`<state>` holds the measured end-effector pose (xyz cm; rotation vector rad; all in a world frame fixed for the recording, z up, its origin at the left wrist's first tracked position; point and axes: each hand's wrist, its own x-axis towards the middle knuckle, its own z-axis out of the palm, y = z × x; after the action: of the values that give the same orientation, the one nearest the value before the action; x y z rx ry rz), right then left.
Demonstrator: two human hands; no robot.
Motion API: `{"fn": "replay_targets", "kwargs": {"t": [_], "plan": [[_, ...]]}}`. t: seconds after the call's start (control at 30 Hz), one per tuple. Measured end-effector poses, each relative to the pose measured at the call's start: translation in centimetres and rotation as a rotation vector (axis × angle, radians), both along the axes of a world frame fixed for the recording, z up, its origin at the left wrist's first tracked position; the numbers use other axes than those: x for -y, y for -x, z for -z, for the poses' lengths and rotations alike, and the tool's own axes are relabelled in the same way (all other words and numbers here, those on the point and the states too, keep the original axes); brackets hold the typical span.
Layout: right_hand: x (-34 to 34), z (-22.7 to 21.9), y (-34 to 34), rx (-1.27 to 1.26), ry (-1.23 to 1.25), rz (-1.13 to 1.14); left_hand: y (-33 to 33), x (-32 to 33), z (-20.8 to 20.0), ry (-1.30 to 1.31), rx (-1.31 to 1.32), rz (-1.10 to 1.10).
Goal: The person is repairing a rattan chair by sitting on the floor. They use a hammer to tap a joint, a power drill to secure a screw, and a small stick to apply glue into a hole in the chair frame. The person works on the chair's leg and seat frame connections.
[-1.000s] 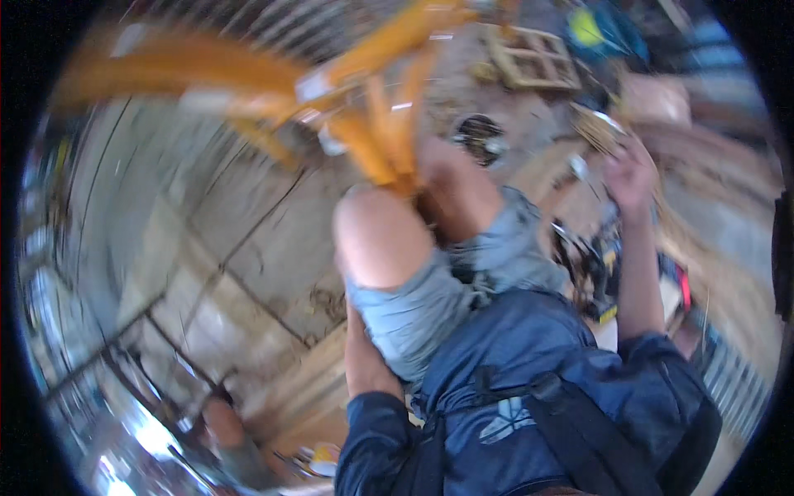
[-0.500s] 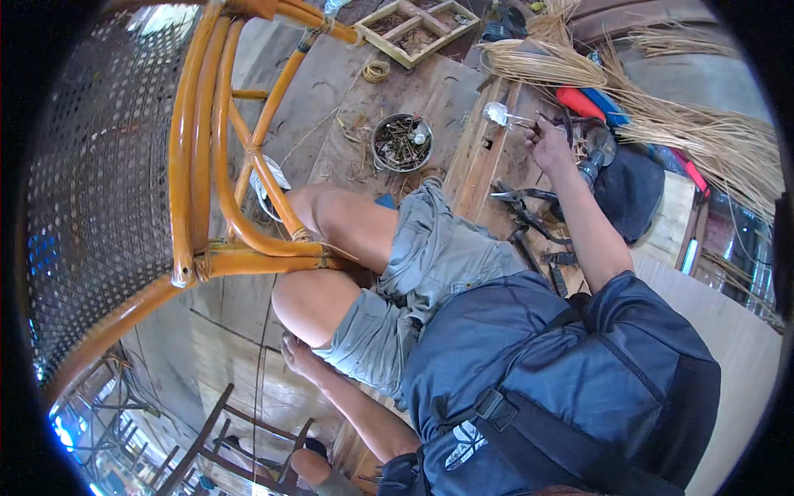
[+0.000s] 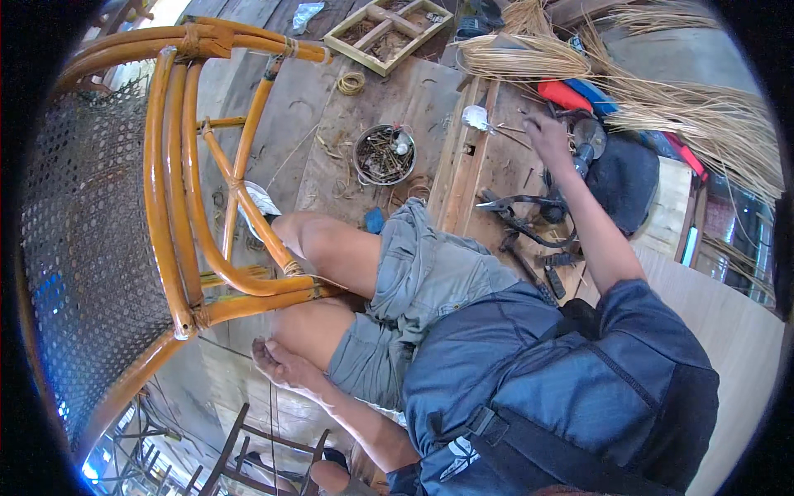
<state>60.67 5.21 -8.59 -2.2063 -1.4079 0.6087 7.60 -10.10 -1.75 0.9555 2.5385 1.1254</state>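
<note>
Rattan chair frame [image 3: 186, 207] crowds left hand [image 3: 277, 364].

A rattan furniture workshop — orange cane chair frame [image 3: 190, 207], bundles of split cane [image 3: 703, 116], pliers [image 3: 517, 207] on rough floorboards [image 3: 331, 124].

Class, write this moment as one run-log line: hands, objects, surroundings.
left hand: open, by knee | right hand: reaching over workbench, grip unclear | rattan chair: against legs | bowl: on floor
</note>
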Motion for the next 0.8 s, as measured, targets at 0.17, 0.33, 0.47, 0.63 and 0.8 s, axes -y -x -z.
{"fn": "replay_targets", "kwargs": {"t": [0.17,0.33,0.47,0.63,0.8], "plan": [[-5.4,2.6,-4.1,0.393,-0.225,-0.189,-0.2,-0.2,0.5,-0.073,0.099,0.005],[-11.7,3.1,-0.4,0.521,-0.072,-0.323,-0.6,-0.6,-0.2,-0.025,0.048,-0.010],[-13.6,3.1,1.1,0.655,0.124,-0.301,-0.5,-0.5,0.1,-0.058,0.069,-0.011],[-12.4,3.7,-0.4,0.568,-0.073,-0.307,0.4,0.0,0.8,-0.009,-0.035,0.024],[-9.7,2.7,-3.1,0.552,-0.254,-0.323,-0.2,-0.4,0.3,-0.002,-0.021,0.013]]}}
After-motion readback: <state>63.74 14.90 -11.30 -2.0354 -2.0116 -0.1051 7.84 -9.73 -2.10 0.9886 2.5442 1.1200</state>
